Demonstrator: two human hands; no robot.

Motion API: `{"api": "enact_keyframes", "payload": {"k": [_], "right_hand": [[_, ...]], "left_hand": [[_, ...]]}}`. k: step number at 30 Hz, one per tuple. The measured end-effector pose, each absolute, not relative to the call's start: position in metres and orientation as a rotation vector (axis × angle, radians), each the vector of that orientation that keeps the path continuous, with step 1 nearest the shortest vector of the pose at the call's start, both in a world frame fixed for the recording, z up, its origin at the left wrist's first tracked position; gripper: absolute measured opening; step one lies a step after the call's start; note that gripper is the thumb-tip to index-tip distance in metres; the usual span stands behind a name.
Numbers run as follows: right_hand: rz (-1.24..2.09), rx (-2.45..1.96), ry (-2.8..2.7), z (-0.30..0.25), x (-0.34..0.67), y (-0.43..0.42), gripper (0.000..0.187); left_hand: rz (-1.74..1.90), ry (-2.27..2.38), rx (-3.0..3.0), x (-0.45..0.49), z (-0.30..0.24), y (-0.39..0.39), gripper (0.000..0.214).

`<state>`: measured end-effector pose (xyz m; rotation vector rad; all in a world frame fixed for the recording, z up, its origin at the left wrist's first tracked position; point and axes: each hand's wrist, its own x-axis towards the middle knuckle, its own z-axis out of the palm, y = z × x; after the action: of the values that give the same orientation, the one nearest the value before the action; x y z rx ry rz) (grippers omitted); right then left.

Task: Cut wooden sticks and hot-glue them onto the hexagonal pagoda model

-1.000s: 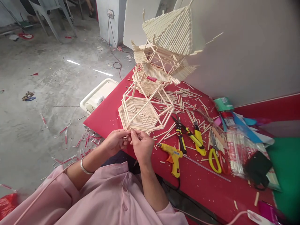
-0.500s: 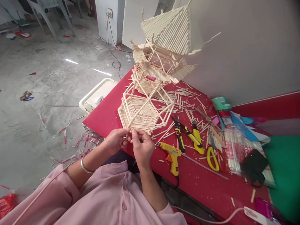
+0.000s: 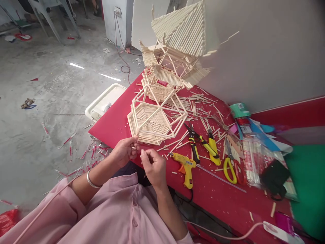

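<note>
A six-sided frame of pale wooden sticks [image 3: 160,107] stands on the red table, with a hexagonal base of closely laid sticks [image 3: 152,123]. At its near left corner is my left hand [image 3: 124,150], thumb and forefinger pinched at the frame's edge. A small pale end shows among its curled fingers, too small to make out. My right hand [image 3: 154,166] is a little to the right, apart from the frame, its thumb pressed to bent fingers. What that pinch holds, if anything, is hidden. Just right of it lies a yellow glue gun [image 3: 186,166].
A taller roofed stick model [image 3: 181,34] rises behind the frame. Loose sticks [image 3: 196,105], black-and-yellow pliers [image 3: 194,145], a yellow cutter [image 3: 213,147] and scissors [image 3: 230,169] lie to the right. Beyond are packed sticks [image 3: 251,159]. A white lid [image 3: 101,100] sits left of the red table [image 3: 109,125].
My right hand has drawn down and away from the frame's near edge and from my left hand. My left hand stays by the near corner. The view has shifted slightly.
</note>
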<state>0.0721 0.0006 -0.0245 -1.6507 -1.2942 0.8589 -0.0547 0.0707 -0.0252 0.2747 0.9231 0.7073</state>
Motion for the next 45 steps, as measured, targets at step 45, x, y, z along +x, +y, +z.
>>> {"api": "enact_keyframes", "payload": {"k": [45], "right_hand": [[0.946, -1.795, -0.763, -0.023, 0.106, -0.013, 0.049]], "left_hand": [[0.696, 1.077, 0.628, -0.053, -0.012, 0.048, 0.024]]}}
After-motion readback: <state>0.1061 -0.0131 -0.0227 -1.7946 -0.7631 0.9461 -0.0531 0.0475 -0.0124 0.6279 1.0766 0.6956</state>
